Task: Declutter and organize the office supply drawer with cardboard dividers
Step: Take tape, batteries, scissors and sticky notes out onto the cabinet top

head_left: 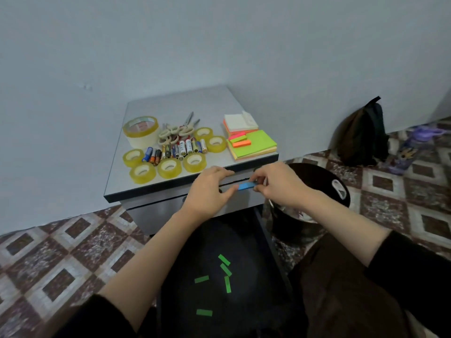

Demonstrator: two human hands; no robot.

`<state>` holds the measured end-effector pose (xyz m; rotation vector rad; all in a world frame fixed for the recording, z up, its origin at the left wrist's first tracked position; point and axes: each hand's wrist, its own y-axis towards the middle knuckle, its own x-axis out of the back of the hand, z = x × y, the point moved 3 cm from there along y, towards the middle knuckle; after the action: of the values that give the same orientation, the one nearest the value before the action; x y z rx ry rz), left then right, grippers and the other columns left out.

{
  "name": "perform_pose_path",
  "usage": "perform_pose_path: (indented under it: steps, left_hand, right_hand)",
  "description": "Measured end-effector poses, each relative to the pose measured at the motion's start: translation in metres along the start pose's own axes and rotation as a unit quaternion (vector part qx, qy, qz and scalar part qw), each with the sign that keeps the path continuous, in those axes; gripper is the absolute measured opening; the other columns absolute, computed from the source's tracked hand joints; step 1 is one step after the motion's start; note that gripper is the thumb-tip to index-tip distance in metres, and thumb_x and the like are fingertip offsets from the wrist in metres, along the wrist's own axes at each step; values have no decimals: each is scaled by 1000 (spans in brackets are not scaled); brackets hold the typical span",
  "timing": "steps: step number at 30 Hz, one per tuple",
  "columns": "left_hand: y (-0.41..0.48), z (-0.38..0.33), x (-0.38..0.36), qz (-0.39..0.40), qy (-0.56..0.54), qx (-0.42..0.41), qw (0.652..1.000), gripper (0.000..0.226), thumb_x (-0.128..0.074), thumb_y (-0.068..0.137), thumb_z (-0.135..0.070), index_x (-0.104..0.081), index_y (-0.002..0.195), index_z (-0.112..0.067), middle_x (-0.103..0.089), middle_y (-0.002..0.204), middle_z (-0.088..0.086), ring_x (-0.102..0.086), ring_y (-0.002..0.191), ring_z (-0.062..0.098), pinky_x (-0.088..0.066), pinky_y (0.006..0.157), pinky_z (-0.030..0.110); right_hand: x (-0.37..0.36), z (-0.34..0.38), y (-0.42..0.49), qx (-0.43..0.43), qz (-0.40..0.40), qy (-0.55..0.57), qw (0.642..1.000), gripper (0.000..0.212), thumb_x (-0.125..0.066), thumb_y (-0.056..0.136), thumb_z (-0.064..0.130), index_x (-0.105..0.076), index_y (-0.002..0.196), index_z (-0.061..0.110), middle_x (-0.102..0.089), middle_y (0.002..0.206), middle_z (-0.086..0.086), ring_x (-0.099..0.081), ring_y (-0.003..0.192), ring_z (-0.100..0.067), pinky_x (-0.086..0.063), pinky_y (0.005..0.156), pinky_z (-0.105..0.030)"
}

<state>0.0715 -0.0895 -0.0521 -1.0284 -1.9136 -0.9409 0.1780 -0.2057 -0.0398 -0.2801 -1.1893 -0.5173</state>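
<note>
The right hand (280,186) pinches a small blue paper strip (247,186) at the front edge of the grey cabinet (151,111). The left hand (210,189) touches the strip's other end with its thumb, grip unclear. Labels on the batteries (180,148) are too small to read.

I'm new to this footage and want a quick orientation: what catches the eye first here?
The bright clutter on the cabinet top: yellow tape rolls, batteries and neon sticky notes. In front of it, the right hand pinches a blue strip, the left hand at its other end, while green strips lie scattered in the dark drawer below.
</note>
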Motion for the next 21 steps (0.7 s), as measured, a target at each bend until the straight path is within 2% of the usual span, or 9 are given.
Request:
perform_pose_path:
  steps: [3, 5, 9, 13, 16, 21]
  left_hand:
    - [9, 1, 0, -12, 31, 21, 999, 49, -52, 94, -30, -42, 137, -8, -43, 141, 5, -35, 131, 16, -19, 106, 17]
    - [11, 3, -5, 9, 42, 29, 999, 56, -47, 96, -31, -30, 144, -8, -30, 150, 5, -23, 139, 16, -10, 109, 16]
    - [13, 8, -20, 69, 76, 31, 994, 66, -42, 97, -35, -11, 148, -8, -8, 157, 4, -3, 144, 15, 2, 112, 20]
    - [19, 13, -31, 104, 162, 28, 981, 76, -37, 97, -43, 5, 148, -5, 10, 157, 8, 12, 144, 20, 10, 115, 29]
    - [20, 14, -34, 113, 197, 21, 974, 84, -38, 95, -49, 10, 147, -4, 15, 156, 11, 16, 143, 23, 12, 114, 31]
    - [22, 16, -30, 117, 188, 5, 975, 88, -43, 92, -51, 8, 147, -5, 14, 156, 9, 14, 144, 20, 11, 114, 28]
  right_hand:
    - [24, -13, 12, -17, -24, -2, 1000, 25, -64, 85, 16, -69, 109, 14, -70, 100, -5, -61, 96, -22, -42, 81, -27]
    - [37, -19, 22, -27, -42, -4, 999, 26, -65, 85, 16, -69, 110, 14, -70, 101, -6, -61, 97, -24, -43, 82, -28]
    - [55, -24, 42, -31, -60, -18, 998, 25, -63, 86, 14, -69, 110, 13, -69, 103, -9, -59, 98, -26, -44, 85, -30]
    - [57, -25, 64, -31, -52, -32, 998, 24, -62, 86, 13, -70, 109, 13, -68, 104, -10, -58, 95, -24, -43, 80, -28]
    - [51, -22, 78, -31, -41, -35, 998, 24, -61, 86, 11, -70, 109, 12, -67, 105, -10, -58, 96, -23, -43, 78, -27]
    - [38, -17, 90, -21, -18, -48, 998, 25, -59, 85, 6, -72, 105, 11, -67, 108, -8, -58, 98, -22, -39, 72, -23]
